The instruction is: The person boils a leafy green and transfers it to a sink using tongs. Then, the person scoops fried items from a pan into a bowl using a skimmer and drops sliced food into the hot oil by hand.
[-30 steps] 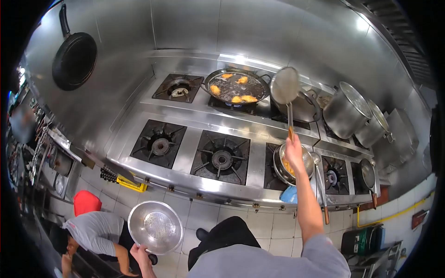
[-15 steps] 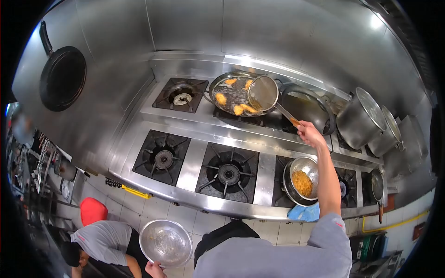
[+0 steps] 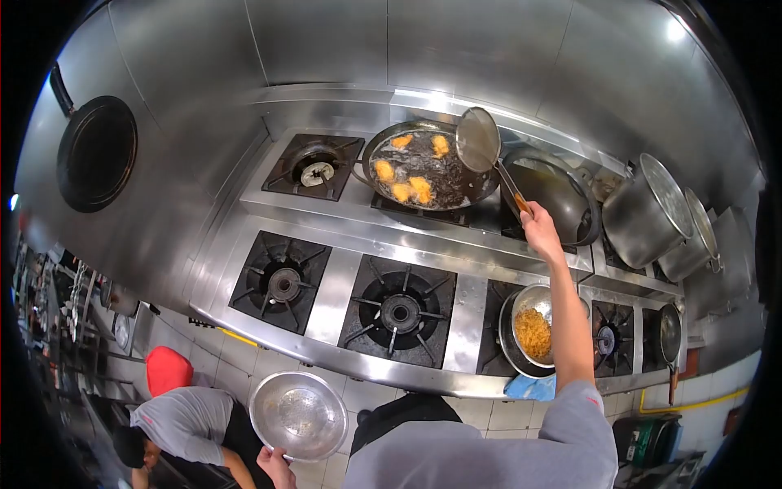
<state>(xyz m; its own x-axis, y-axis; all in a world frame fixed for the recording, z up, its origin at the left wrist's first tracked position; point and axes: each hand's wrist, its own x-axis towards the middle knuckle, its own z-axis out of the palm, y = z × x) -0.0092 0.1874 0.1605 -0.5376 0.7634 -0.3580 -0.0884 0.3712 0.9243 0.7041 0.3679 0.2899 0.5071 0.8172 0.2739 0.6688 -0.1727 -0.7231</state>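
Remote log: I see a steel stove (image 3: 335,295) bearing a wide frying pan (image 3: 380,196), dark wok (image 3: 533,194), tall pots (image 3: 639,222), a skillet (image 3: 669,334), and blue cloth (image 3: 533,389) at its front edge.

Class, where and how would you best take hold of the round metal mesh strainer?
The round metal mesh strainer is probably best gripped by the brown wooden end of its long, slim handle, from the near side: that end slants nearward, away from the bubbling dark oil. The bare right hand holds it there.

the left hand (image 3: 278,467) is cropped by the bottom edge.
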